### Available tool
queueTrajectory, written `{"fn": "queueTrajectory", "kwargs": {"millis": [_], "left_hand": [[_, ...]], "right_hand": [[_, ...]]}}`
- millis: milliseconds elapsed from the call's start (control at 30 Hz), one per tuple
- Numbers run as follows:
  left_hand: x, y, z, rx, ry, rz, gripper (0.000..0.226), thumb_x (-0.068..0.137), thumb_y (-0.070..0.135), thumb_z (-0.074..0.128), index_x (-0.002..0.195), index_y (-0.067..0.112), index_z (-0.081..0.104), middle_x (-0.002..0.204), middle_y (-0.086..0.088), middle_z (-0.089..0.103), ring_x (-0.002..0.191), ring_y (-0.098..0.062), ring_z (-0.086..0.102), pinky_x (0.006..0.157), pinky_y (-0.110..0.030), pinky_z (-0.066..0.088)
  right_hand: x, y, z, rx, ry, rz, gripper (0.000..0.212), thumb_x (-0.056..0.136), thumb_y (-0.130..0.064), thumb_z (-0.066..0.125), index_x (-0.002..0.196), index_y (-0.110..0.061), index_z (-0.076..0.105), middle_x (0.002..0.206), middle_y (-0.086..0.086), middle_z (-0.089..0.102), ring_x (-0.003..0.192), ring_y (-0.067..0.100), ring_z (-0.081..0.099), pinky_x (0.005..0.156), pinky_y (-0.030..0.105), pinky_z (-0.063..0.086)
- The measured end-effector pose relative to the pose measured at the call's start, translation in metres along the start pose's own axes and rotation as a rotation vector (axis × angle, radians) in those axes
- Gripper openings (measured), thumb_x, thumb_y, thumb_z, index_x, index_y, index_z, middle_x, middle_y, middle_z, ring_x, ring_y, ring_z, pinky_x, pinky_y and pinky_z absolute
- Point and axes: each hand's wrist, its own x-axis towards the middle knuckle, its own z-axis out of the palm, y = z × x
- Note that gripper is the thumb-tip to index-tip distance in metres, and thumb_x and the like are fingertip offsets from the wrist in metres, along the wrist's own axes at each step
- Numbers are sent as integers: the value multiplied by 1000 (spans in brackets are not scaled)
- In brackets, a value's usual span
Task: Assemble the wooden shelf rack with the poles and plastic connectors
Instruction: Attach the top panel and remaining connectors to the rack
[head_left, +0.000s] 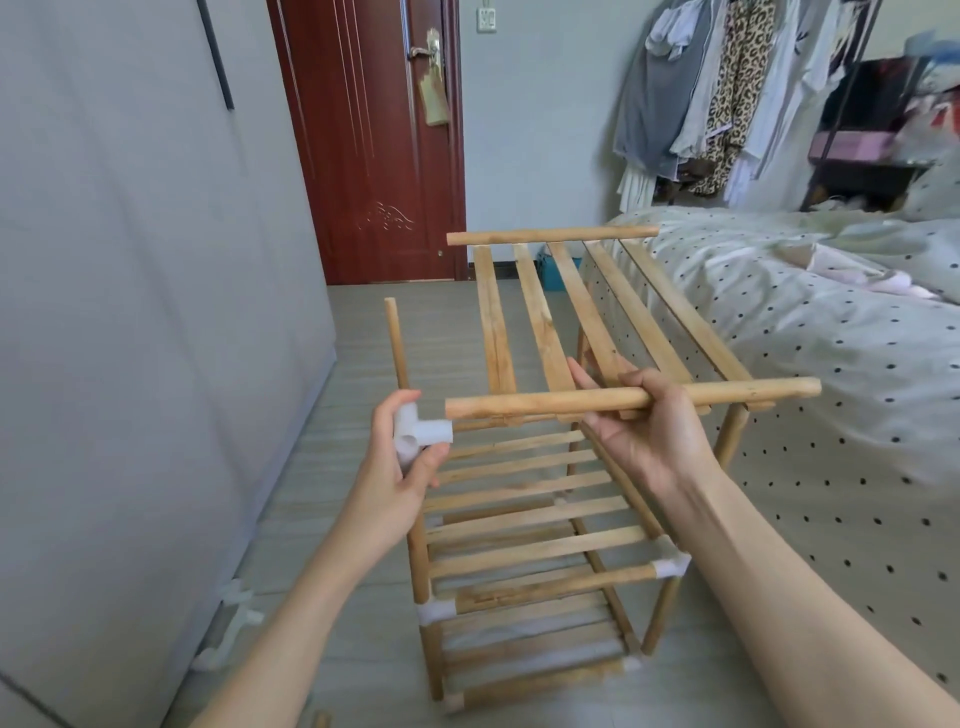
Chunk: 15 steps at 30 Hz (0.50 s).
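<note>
Slatted shelf panel (587, 317) is held at frame centre by the right hand (644, 431), which grips its near rail. White plastic connector (421, 434) is gripped by the left hand (400, 467) just left of that rail's end, above the partly built rack (535, 571).

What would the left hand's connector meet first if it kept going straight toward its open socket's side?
Probably the near rail end of the slatted shelf held by the right hand; the left hand's white connector socket sits just below it.

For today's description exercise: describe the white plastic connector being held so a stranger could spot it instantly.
Start at the half-built wooden rack on the floor beside the bed. At its near left corner, the left hand grips a white plastic connector. Unlike the connectors already joining poles lower down, it is not joined to the rail end beside it.
</note>
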Motion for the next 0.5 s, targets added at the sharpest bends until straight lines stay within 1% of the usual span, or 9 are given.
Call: {"fn": "queueTrajectory", "kwargs": {"millis": [33, 67, 133, 200, 267, 333, 367, 433, 500], "left_hand": [[1, -2, -1, 1, 17, 5, 44, 94, 15, 51, 111, 50, 33, 86, -7, 54, 61, 2, 58, 62, -10, 47], [3, -3, -2, -9, 44, 13, 43, 94, 12, 51, 111, 48, 33, 84, -6, 52, 59, 2, 56, 60, -11, 48], [5, -7, -6, -52, 84, 27, 42, 94, 8, 49, 110, 44, 34, 87, -2, 50, 61, 5, 55, 59, -12, 50], [8, -9, -10, -75, 84, 28, 43, 94, 8, 49, 110, 46, 34, 91, -1, 49, 63, 6, 56, 58, -11, 48], [10, -13, -13, -64, 82, 20, 44, 95, 10, 49, 109, 48, 34, 85, -2, 49, 58, 3, 55, 57, -12, 47], [13, -16, -17, -58, 91, 21, 44, 95, 10, 49, 110, 49, 35, 78, -3, 49, 54, 0, 51, 57, -15, 47], [14, -18, -20, -67, 94, 21, 46, 95, 9, 49, 109, 50, 36, 78, -3, 49, 54, 0, 50, 56, -17, 47], [17, -20, -26, -86, 103, 8, 51, 94, 8, 50, 104, 56, 39, 86, -4, 48, 57, -2, 50, 56, -18, 47], [18, -21, -32, -113, 109, 1, 57, 92, 3, 51, 100, 59, 43, 92, -5, 47, 60, -4, 50, 57, -19, 47]], "right_hand": [[0, -1, -2, -4, 2, 1, 20, 87, 3, 41, 102, -7, 48, 122, 24, 54, 100, 40, 65, 81, 59, 51], [1, -1, -5, -18, 2, 3, 24, 87, 3, 40, 107, -5, 50, 124, 23, 55, 100, 39, 65, 83, 59, 50], [1, -1, -9, -81, 8, 6, 39, 88, 2, 38, 125, -4, 48, 129, 19, 54, 101, 36, 65, 87, 57, 49], [0, -2, -10, -162, 19, 1, 43, 89, 0, 38, 131, -7, 46, 128, 16, 56, 102, 34, 65, 94, 55, 47], [-1, -5, -10, -204, 22, -8, 37, 89, -3, 41, 125, -4, 49, 124, 17, 60, 103, 34, 65, 96, 54, 46], [-2, -12, -9, -224, 37, -33, 32, 91, -11, 46, 120, 2, 51, 117, 21, 64, 103, 34, 65, 92, 52, 49], [-3, -16, -9, -253, 48, -47, 35, 93, -19, 48, 119, 5, 51, 112, 23, 65, 103, 33, 65, 92, 51, 50], [-5, -23, -8, -315, 58, -80, 47, 94, -36, 48, 112, 7, 55, 106, 24, 67, 100, 34, 66, 89, 45, 53], [-7, -29, -10, -327, 64, -109, 56, 92, -47, 48, 106, 6, 60, 103, 25, 68, 95, 34, 68, 75, 36, 59]]}}
